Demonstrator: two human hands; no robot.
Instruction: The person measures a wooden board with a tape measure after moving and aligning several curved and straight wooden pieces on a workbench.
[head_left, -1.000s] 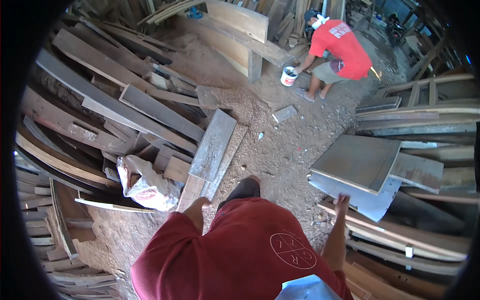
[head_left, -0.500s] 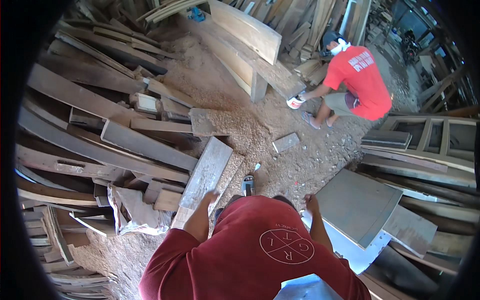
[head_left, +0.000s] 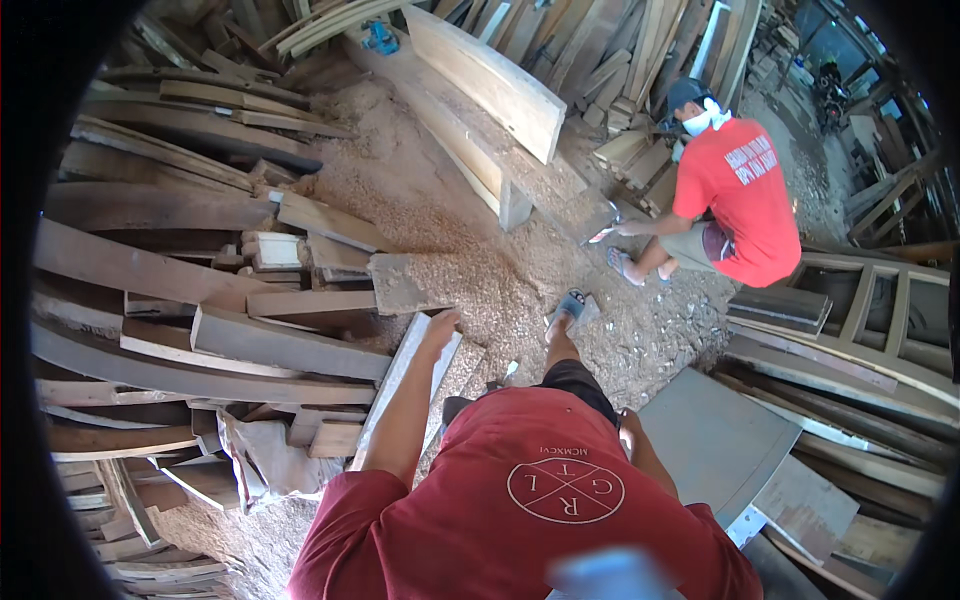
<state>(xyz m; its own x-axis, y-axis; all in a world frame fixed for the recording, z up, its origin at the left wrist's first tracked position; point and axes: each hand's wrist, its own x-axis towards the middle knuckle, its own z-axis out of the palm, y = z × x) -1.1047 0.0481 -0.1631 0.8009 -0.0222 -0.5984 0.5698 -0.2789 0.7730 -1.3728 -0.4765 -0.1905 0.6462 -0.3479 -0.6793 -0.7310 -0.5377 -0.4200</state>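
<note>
My left arm stretches forward and my left hand (head_left: 441,327) grips the far end of a long, weathered plank (head_left: 395,385). The plank now shows only a narrow strip, tilted up beside the lumber stack to my left. My right hand (head_left: 628,425) hangs low by my right thigh, next to a flat grey panel (head_left: 700,440). Its fingers are small and partly turned away, and nothing shows clearly in them.
A co-worker (head_left: 735,200) in a red shirt crouches ahead on the right, beside a low plank bench (head_left: 590,212). Curved timbers (head_left: 200,350) crowd the left. Boards and a wooden frame (head_left: 870,300) lie to the right. Sawdust (head_left: 480,275) covers the ground ahead, where my sandalled foot (head_left: 570,303) stands.
My left hand has reached forward to the plank's far end, and the plank has tipped from flat onto its side. My foot has stepped forward. The co-worker's hand has moved slightly at the bench end.
</note>
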